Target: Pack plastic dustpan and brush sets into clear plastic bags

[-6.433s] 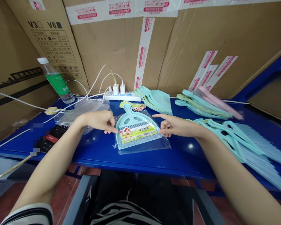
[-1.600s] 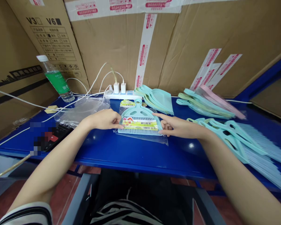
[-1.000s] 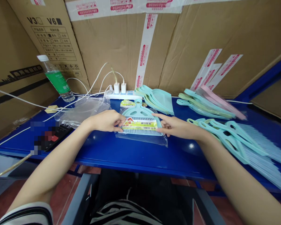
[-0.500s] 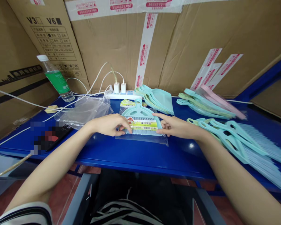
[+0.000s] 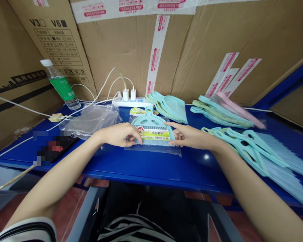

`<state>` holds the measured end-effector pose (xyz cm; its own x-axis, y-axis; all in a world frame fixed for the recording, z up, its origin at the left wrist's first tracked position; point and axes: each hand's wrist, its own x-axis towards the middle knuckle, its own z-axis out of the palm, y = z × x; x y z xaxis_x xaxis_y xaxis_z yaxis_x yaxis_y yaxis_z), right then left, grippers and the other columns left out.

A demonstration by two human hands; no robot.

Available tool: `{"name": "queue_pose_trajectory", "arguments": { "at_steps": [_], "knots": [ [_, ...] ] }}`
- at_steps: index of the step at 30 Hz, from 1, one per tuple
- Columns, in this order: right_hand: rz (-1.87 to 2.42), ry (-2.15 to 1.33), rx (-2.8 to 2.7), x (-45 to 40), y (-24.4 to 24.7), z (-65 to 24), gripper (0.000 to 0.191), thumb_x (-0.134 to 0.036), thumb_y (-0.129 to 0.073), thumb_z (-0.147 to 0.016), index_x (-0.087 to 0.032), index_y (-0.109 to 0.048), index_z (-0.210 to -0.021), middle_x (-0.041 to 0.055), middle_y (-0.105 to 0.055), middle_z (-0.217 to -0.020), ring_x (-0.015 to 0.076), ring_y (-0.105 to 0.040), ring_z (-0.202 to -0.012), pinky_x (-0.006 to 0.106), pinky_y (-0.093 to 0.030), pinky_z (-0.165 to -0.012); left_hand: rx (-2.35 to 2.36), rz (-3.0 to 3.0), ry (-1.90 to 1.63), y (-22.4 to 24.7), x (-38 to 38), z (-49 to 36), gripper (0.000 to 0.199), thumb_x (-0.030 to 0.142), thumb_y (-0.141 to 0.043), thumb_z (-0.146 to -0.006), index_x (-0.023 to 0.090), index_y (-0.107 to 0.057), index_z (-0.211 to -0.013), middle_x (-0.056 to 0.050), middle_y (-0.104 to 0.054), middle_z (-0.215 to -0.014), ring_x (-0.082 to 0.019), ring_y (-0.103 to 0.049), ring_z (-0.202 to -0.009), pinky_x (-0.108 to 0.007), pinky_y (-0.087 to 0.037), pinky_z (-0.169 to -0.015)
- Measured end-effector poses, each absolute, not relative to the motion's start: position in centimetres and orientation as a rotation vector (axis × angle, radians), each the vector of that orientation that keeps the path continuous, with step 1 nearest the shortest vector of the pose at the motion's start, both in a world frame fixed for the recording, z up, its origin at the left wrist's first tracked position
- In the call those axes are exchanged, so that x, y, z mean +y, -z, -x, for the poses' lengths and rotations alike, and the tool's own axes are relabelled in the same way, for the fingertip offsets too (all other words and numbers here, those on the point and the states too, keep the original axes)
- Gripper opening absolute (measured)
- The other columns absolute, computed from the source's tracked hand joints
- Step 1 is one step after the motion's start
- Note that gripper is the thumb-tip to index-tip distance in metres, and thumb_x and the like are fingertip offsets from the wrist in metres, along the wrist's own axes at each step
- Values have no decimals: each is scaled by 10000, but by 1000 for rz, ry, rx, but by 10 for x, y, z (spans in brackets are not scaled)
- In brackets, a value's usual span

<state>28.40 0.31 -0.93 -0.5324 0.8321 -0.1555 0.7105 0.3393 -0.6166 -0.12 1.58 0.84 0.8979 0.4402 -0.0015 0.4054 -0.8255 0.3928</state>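
Checking my feed, I see the left hand (image 5: 118, 134) curled narrowly, its fingertips (image 5: 140, 141) on a clear plastic bag (image 5: 151, 150), over the left end of the label. The right hand (image 5: 189, 136) spreads wider, with the index finger (image 5: 173, 125) reaching along the pack's right side; I cannot tell whether either hand grips. Inside the bag, a teal dustpan (image 5: 148, 118) and brush lie flat on the blue workbench (image 5: 151, 169), between my hands. The label (image 5: 155, 134) reads 桌扫套装. Teal dustpans (image 5: 171, 107) sit just behind, and a carton (image 5: 49, 40) behind the table shows "V3" and "V6".
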Motion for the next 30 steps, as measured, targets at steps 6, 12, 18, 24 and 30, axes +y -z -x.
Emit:
{"name": "queue_pose_trajectory", "arguments": {
  "at_steps": [6, 12, 18, 24, 30],
  "knots": [
    [1428, -955, -2420, 3, 8, -284, 871, -395, -639, -790, -115, -271, -1527, -51, -541, -619, 180, -571, -608, 309, -466, -594, 631, -2671, -111, -8, 15, 0, 286, 82, -522, -768, 160, -728, -951, -5, -631, -703, -96, -492, -564, -212, -408, -575],
    [1439, -949, -2425, 2, 7, -284, 868, -428, -636, -789, -136, -282, -1526, -32, -578, -656, 196, -585, -636, 325, -473, -640, 641, -2678, -118, -9, 13, -2, 268, 95, -519, -755, 174, -720, -915, 19, -591, -646, -95, -479, -543, -213, -390, -564],
    [1418, -929, -2443, 3, 8, -285, 848, -432, -634, -790, -145, -308, -1519, -39, -562, -643, 186, -567, -619, 320, -469, -628, 652, -2680, -105, -9, 13, -2, 240, 113, -528, -766, 170, -712, -909, 26, -586, -627, -95, -492, -536, -215, -386, -564],
    [1459, -930, -2436, 2, 5, -282, 854, -406, -643, -781, -120, -316, -1516, -43, -544, -631, 181, -557, -602, 320, -460, -622, 673, -2681, -101, -8, 12, -2, 212, 125, -548, -761, 172, -698, -903, 47, -550, -592, -92, -492, -524, -215, -365, -560],
    [1462, -925, -2436, 2, 4, -281, 856, -418, -644, -771, -122, -330, -1511, -41, -539, -629, 169, -518, -581, 304, -428, -593, 687, -2679, -91, -9, 12, -2, 173, 125, -561, -763, 172, -683, -876, 55, -530, -581, -87, -475, -513, -215, -352, -554]
  ]
}}
